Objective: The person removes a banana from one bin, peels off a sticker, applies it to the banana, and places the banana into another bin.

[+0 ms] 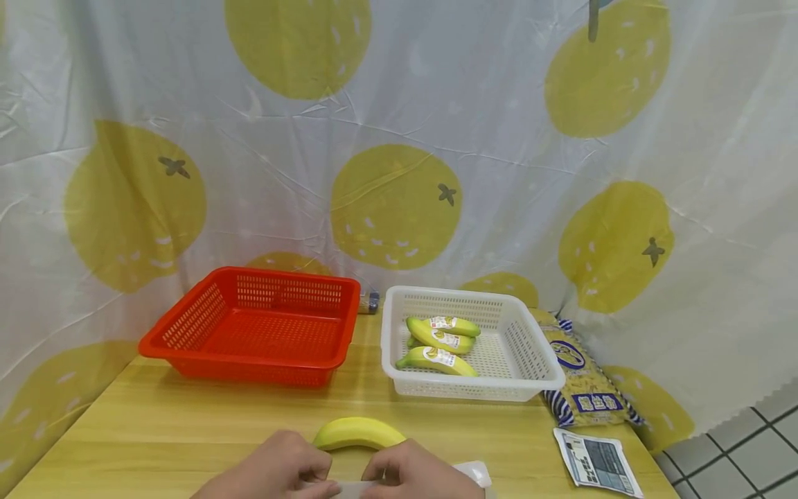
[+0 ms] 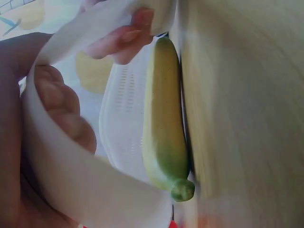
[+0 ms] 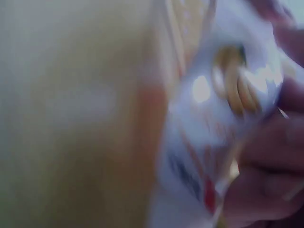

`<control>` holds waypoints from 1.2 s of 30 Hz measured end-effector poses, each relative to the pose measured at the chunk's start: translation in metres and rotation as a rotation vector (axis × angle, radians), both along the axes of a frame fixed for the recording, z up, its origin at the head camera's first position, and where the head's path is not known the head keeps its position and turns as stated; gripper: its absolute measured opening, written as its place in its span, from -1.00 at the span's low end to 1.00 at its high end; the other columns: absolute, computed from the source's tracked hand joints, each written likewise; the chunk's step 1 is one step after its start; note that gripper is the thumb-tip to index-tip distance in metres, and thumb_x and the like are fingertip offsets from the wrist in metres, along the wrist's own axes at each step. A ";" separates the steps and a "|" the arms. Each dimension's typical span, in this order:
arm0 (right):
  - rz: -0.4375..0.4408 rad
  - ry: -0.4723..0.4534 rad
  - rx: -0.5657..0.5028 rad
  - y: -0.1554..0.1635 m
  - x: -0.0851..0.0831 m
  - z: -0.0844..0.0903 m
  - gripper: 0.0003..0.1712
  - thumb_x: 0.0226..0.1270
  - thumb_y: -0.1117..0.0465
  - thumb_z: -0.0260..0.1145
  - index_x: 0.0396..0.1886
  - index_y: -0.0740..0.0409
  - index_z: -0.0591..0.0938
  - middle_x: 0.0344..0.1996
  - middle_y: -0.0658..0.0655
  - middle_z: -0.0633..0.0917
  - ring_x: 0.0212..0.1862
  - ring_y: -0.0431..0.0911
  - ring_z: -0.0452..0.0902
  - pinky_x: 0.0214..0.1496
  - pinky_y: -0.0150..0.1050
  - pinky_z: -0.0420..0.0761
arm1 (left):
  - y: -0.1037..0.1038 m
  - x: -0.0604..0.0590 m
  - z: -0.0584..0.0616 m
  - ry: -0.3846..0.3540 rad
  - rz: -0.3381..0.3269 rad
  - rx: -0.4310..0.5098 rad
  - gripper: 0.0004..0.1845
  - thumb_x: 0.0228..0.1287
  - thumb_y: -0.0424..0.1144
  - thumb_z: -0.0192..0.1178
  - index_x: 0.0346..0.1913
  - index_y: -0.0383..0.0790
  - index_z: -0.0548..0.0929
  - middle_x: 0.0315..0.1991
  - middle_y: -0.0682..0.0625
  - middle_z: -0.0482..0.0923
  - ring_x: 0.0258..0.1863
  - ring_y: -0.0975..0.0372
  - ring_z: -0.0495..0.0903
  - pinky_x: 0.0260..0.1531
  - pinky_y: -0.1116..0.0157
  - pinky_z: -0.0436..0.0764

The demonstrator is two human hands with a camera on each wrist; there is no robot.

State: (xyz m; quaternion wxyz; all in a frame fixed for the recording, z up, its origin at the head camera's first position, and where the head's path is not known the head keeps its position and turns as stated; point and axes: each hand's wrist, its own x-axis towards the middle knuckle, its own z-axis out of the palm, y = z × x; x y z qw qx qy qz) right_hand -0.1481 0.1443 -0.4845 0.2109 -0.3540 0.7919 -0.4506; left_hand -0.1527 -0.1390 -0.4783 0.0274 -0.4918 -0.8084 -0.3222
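A single yellow banana (image 1: 358,432) with a green stem end lies on the table just beyond both hands, and no label shows on it. Between my left hand (image 1: 274,468) and right hand (image 1: 418,475) stretches a white strip of stickers (image 1: 352,489). Both hands pinch this strip with curled fingers. In the left wrist view the strip (image 2: 95,185) bends in a wide curve beside the banana. A glossy sticker (image 3: 232,80) with a banana picture shows close up in the right wrist view, blurred, next to the right fingers.
A white basket (image 1: 461,391) at the back holds several labelled bananas (image 1: 439,339). Left of it stands a red basket (image 1: 249,371). To the right lie a yellow food bag (image 1: 586,378) and a small white packet (image 1: 597,462). A fruit-print curtain (image 1: 268,173) hangs behind.
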 end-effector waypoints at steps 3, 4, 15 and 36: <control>-0.006 0.008 0.081 0.009 -0.004 0.007 -0.84 0.41 -0.06 0.38 -0.32 -0.16 0.75 -0.57 -0.29 0.60 -0.51 -0.43 0.45 -0.50 -0.44 0.49 | -0.005 0.002 0.003 -0.081 0.014 -0.010 -0.58 0.52 0.02 0.20 -0.57 0.10 0.43 -0.64 0.42 0.05 -0.63 0.64 0.12 -0.66 0.59 0.16; -0.003 0.015 0.097 0.012 -0.005 0.009 -0.84 0.41 -0.05 0.38 -0.34 -0.15 0.75 -0.57 -0.29 0.60 -0.51 -0.43 0.45 -0.49 -0.45 0.49 | -0.006 0.001 0.003 -0.075 0.020 0.002 -0.58 0.51 0.02 0.21 -0.57 0.10 0.42 -0.63 0.43 0.04 -0.63 0.65 0.12 -0.66 0.60 0.15; -0.045 -0.115 -0.114 0.032 -0.015 0.022 -0.77 0.51 0.15 0.28 -0.25 0.26 0.64 -0.59 -0.13 0.55 -0.64 -0.38 0.39 -0.54 -0.51 0.46 | -0.012 -0.012 -0.006 0.225 0.148 0.225 -0.60 0.31 -0.21 0.43 -0.53 0.17 0.41 -0.68 0.36 0.16 -0.55 0.79 0.00 -0.64 0.72 0.09; -0.223 -0.142 -0.149 0.032 -0.017 0.017 -0.88 0.39 0.32 0.24 -0.28 0.26 0.70 -0.40 -0.04 0.69 -0.70 -0.30 0.43 -0.63 -0.46 0.44 | -0.015 -0.025 -0.012 0.480 0.522 0.143 -0.76 0.14 0.02 0.53 -0.39 0.22 0.61 -0.42 0.43 0.49 -0.42 0.51 0.45 -0.43 0.52 0.46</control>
